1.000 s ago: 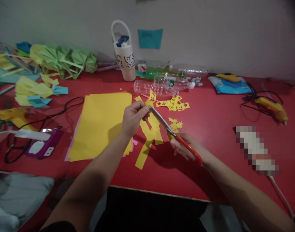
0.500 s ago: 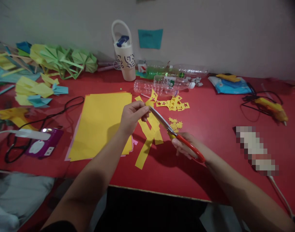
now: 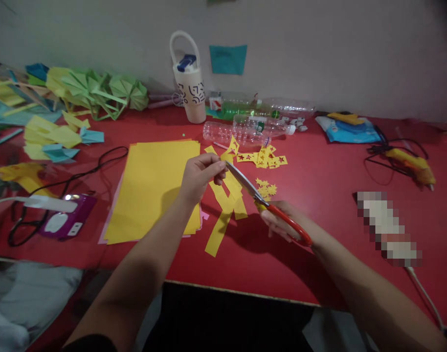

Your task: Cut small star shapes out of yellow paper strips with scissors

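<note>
Red-handled scissors (image 3: 253,188) are gripped in my right hand (image 3: 277,222), the long metal blades pointing up and to the left. At the blade tip, my left hand (image 3: 205,173) has its thumb and fingers pinched together; whatever lies between them is too small or hidden to make out. Beneath and behind the hands lie yellow paper strips (image 3: 219,234), crossing one another. Small cut yellow stars (image 3: 266,188) sit in a pile beyond the scissors. Farther back are yellow scraps (image 3: 262,157) with star-shaped holes. A stack of yellow paper (image 3: 153,186) lies left of my left hand.
Clear plastic bottles (image 3: 241,132) lie near the wall beside a white tumbler (image 3: 191,93). Glue guns (image 3: 410,164) and a purple power block (image 3: 67,217) with cords flank the work area. Folded paper pieces (image 3: 99,93) fill the back left. A blue packet (image 3: 341,129) lies back right.
Almost nothing differs. Both hands and the scissors hold nearly the same position, with only a very slight shift.
</note>
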{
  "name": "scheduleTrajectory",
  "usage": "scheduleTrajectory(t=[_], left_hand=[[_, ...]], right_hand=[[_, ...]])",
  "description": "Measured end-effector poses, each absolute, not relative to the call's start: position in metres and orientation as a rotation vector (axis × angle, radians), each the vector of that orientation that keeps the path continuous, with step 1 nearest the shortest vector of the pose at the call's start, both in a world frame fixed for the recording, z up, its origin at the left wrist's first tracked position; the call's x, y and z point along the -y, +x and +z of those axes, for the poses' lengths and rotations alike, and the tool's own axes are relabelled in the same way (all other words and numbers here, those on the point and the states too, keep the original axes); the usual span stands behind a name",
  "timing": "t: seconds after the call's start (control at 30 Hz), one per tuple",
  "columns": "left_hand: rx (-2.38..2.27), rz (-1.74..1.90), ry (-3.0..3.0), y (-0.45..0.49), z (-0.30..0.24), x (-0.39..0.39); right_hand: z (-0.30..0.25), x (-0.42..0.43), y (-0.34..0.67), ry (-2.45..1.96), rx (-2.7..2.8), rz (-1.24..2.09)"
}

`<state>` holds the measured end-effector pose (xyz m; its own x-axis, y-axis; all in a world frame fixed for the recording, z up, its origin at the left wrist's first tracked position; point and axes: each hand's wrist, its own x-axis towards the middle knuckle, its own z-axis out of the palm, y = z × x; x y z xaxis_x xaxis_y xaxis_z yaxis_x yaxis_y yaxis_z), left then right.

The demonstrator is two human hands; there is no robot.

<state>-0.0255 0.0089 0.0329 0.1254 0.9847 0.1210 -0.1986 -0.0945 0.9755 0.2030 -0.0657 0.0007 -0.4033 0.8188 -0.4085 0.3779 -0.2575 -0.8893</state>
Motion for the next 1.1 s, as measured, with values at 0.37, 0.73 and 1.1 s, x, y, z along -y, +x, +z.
scheduleTrajectory(t=[0.37, 0.73, 1.1], left_hand=[[-0.905, 1.262, 1.207, -0.026, 0.032, -0.01], [-0.918, 1.367, 1.275, -0.025, 0.028, -0.012], [-0.864, 1.351, 1.249, -0.02, 0.029, -0.008]], right_hand=[[0.005, 0.065, 0.202, -1.455, 1.636, 1.708], [0.019, 0.066, 0.196, -1.429, 1.619, 1.732], [0.014, 0.07, 0.195, -1.315, 1.665, 1.706]])
